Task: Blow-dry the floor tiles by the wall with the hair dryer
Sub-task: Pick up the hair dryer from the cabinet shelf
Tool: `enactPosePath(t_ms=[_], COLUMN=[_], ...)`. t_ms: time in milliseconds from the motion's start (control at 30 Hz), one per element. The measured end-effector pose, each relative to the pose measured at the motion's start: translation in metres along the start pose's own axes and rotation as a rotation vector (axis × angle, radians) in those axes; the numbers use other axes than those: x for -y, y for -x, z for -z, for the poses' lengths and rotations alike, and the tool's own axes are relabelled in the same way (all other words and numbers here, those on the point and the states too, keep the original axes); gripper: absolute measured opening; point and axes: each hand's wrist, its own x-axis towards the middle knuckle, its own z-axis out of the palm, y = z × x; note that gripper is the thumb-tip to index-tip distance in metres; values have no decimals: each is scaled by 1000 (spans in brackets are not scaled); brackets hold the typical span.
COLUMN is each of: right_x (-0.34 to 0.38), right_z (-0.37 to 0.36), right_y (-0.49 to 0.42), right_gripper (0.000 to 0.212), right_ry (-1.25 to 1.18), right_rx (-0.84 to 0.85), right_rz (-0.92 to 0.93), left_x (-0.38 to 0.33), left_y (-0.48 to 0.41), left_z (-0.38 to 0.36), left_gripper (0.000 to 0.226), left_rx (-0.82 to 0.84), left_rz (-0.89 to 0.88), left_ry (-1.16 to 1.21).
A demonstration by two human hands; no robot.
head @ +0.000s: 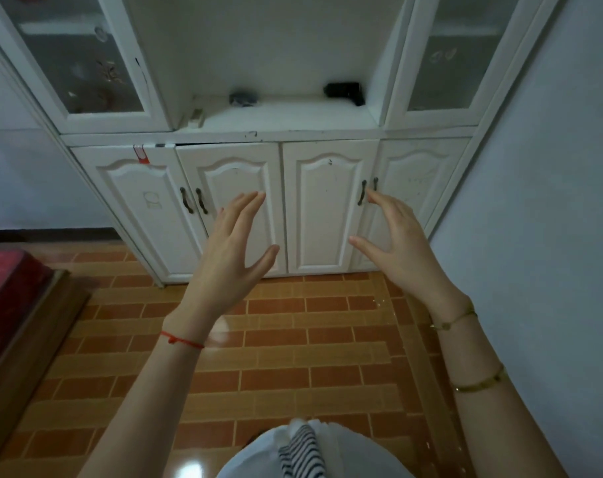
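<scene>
A black hair dryer point(345, 92) lies at the back right of the white cabinet's open shelf point(286, 117). Both my hands are raised in front of the cabinet's lower doors, palms facing each other, holding nothing. My left hand point(231, 246) has straight, spread fingers. My right hand point(396, 243) also has spread fingers, its fingertips near a dark door handle point(362, 192). Brown and orange floor tiles point(293, 339) run up to the blue-grey wall point(534, 236) on the right, with a glistening wet patch point(379, 301) by the cabinet's base.
A small dark object point(243, 99) and a white plug-like item point(196, 117) also lie on the shelf. Glass-door cupboards flank it. A red-topped wooden bed edge point(14, 305) sits at the left. My white and striped clothing point(307, 450) fills the bottom.
</scene>
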Motion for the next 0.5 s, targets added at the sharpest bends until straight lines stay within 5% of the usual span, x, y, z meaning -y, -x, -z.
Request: enactPosePath(t_ms=[500], right_x=[-56], right_z=[-49], right_y=[-144], right_gripper=[73], right_ry=[16], right_rx=[73], right_rz=[22], left_x=[90], left_y=[-116], left_z=[-52], left_gripper=[72], left_rx=[30], left_rz=[29], left_ry=[-24])
